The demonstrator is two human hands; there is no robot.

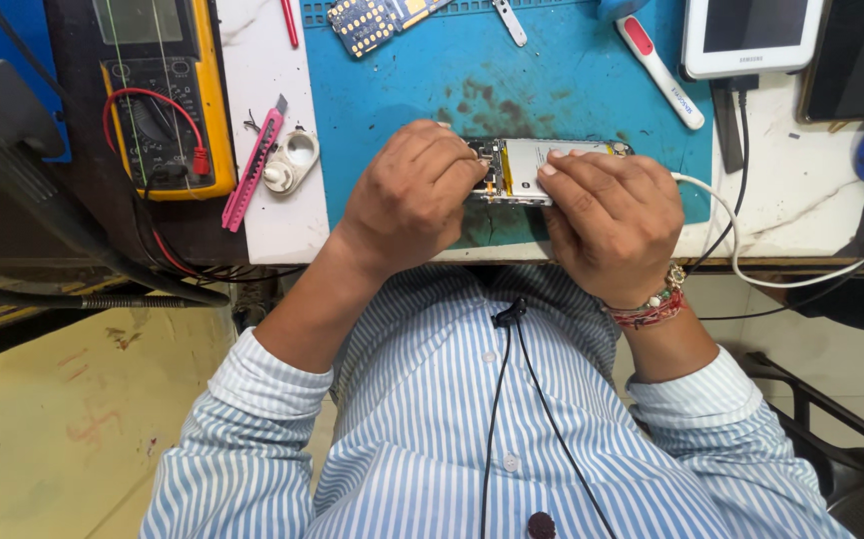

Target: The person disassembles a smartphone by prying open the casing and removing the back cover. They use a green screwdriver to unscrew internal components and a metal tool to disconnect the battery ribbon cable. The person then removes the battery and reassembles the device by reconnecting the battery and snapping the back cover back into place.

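Note:
An opened phone [542, 165] with its back off, showing a silver battery and a circuit board, lies on the blue work mat [552, 80] near the bench's front edge. My left hand [412, 195] grips the phone's left end, fingertips pressed on the board area. My right hand [614, 215] covers the phone's right part, with the index fingertip on the battery's lower edge. A white cable [726, 225] runs out from under my right hand. Whether a small tool sits between my left fingers is hidden.
A yellow multimeter [158, 95] with red and black leads stands at the left. Beside it lie a pink utility knife [250, 172] and a small white round part [292, 160]. A circuit board [367, 22], a white-red pen tool [659, 70] and a white tablet [751, 35] lie farther back.

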